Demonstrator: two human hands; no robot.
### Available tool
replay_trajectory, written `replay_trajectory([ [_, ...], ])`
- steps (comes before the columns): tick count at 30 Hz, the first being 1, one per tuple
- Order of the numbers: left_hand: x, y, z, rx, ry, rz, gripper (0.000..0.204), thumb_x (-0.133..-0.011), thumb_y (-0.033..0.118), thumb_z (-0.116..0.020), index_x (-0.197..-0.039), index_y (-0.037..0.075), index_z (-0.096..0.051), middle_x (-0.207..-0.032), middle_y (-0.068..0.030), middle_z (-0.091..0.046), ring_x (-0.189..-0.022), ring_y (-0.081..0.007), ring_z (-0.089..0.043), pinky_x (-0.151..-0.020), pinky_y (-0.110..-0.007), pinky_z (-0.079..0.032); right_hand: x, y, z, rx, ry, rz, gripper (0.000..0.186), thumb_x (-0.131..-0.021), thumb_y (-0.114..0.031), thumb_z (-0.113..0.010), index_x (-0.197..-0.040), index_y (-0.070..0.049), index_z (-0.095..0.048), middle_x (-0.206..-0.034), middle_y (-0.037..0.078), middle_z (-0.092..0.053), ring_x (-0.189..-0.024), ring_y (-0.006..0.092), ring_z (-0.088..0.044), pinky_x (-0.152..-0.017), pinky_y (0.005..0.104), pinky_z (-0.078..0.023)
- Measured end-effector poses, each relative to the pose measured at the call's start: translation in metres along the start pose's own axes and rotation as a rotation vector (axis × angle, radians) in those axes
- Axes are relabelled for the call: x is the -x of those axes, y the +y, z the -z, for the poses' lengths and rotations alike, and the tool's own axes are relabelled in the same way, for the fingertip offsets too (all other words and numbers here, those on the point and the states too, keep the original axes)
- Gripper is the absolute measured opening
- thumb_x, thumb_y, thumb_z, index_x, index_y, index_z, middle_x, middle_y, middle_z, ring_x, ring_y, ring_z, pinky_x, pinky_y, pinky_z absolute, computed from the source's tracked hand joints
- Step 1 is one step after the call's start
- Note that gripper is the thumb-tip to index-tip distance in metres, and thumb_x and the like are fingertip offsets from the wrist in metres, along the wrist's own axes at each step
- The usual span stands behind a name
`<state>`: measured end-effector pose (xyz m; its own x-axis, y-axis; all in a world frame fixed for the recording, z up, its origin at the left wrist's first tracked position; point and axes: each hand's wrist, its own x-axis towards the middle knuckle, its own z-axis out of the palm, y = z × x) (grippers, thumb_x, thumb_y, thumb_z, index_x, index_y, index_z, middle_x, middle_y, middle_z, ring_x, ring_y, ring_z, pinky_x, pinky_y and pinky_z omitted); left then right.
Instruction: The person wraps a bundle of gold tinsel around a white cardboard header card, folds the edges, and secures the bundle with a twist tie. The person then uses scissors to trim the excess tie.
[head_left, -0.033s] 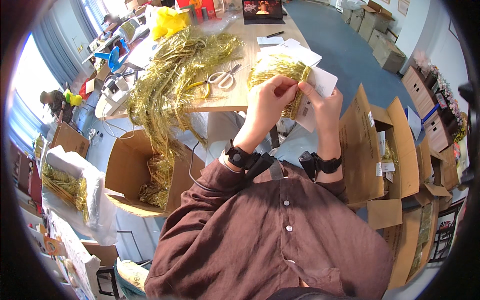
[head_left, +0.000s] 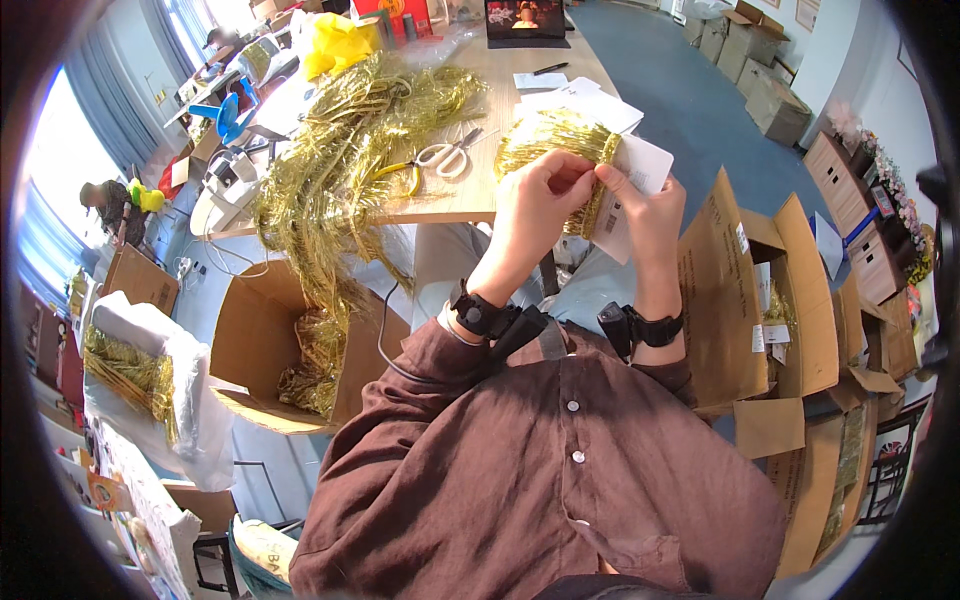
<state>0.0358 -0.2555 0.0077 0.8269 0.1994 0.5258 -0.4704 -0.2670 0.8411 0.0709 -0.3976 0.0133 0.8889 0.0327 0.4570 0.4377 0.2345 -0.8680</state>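
Observation:
Close to the table's near edge, my left hand [head_left: 535, 205] pinches the top band of a bundle of gold tinsel fringe [head_left: 550, 135]. My right hand [head_left: 652, 215] is closed around a white card [head_left: 645, 163] lying against that band, its thumb pressing on the band near the left fingertips. Exactly what sits between the left thumb and forefinger is hidden. White-handled scissors [head_left: 445, 158] and yellow-handled pliers [head_left: 400, 175] lie to the left of my hands. Beyond them spreads a large heap of loose gold tinsel [head_left: 340, 140], part of it hanging over the table edge.
An open cardboard box [head_left: 255, 350] with tinsel inside stands at lower left, beside a plastic bag of tinsel [head_left: 185, 400]. More open boxes [head_left: 725, 300] stand on the right. White papers [head_left: 590, 100], a pen [head_left: 550, 69] and a tablet [head_left: 527, 20] are on the table [head_left: 500, 75].

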Motion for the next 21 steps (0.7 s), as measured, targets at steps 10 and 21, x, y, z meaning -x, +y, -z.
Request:
replay_trajectory([
  [10,-0.002,-0.009,-0.002,0.077,-0.010,0.093,0.015,-0.090,0.010,-0.070,-0.095,-0.003,-0.063,-0.081,-0.0061,-0.070,-0.074,-0.0090,-0.065,-0.069,-0.025,-0.053,0.002,0.001,-0.001,0.058,-0.050,0.066,0.027,-0.082,-0.008,-0.080,-0.103,0.005,-0.070,-0.096,0.008,-0.073,-0.084,0.0132,-0.066,-0.075,0.0274,-0.053],
  [21,0.010,-0.007,-0.003,0.020,-0.087,-0.054,0.032,-0.087,0.007,-0.070,-0.115,0.000,-0.056,-0.098,-0.0081,-0.064,-0.086,-0.0145,-0.064,-0.074,-0.029,-0.056,-0.006,0.004,0.005,0.006,-0.078,-0.079,0.035,-0.090,-0.027,-0.075,-0.107,0.003,-0.068,-0.098,0.008,-0.072,-0.090,0.0111,-0.064,-0.079,0.0253,-0.051],
])
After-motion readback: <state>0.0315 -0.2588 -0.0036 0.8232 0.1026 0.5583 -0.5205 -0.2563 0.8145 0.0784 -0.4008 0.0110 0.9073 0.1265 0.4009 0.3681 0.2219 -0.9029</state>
